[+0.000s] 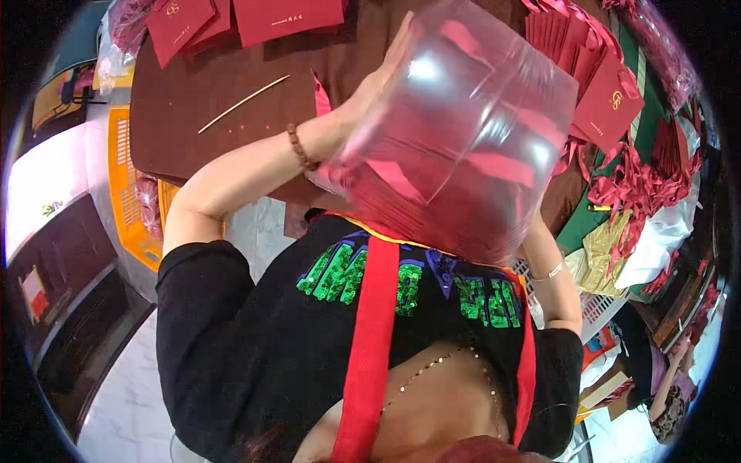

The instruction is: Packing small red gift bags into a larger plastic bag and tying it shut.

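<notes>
A large clear plastic pack (pixel 471 127) of red items, with pink ribbon bands showing through the shiny film, is held up in front of my chest over the table's near edge. My left hand (pixel 378 83) lies along the pack's left side, its fingers pressed to the film and partly hidden; a beaded bracelet is on that wrist. My right forearm (pixel 549 270) rises behind the pack's lower right side. The pack covers my right hand, so its fingers and grip do not show.
A brown-covered table (pixel 216 69) bears a thin stick (pixel 243 104) and red paper bags (pixel 289 19) at the back. More red bags (pixel 610 108) and pink ribbons (pixel 644 185) crowd the right. An orange crate (pixel 123 185) stands left. Another person (pixel 671 390) is at far lower right.
</notes>
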Tool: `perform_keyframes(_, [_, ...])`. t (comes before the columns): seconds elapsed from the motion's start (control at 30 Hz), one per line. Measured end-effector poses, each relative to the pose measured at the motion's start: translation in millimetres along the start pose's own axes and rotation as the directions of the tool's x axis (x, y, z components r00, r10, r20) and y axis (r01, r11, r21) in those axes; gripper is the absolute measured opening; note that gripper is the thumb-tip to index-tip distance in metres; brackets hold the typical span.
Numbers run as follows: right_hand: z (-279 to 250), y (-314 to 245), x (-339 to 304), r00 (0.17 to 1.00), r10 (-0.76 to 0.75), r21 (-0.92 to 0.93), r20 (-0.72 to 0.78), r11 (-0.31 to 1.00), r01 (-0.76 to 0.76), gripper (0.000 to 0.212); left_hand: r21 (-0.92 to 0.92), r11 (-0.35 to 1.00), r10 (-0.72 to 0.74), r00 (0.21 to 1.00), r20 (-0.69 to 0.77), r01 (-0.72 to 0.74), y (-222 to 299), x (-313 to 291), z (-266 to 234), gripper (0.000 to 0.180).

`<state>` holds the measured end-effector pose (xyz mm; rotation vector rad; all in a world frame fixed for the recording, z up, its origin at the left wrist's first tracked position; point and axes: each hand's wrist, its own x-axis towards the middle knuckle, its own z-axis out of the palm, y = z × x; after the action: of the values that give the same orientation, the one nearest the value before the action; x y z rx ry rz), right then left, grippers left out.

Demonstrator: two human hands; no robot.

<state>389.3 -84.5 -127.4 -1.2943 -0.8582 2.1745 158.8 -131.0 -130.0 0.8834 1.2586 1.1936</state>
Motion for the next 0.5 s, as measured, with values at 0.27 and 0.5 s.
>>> perform_keyframes(0.27, [-9.2,-11.4,4.9,1.000,-0.011,-0.036,-0.025,0.999,0.011,0.067,0.107,0.969,-0.224,0.974,0.020,0.221,17.8,-1.1,-15.2,0.069])
perform_keyframes(0.5, [-43.0,19.9,-33.7,0.920,-0.391,-0.377,-0.021,0.856,0.355,0.066,-0.044,0.999,0.009,1.000,-0.023,-0.010,-3.1,-36.9,-21.4,0.075])
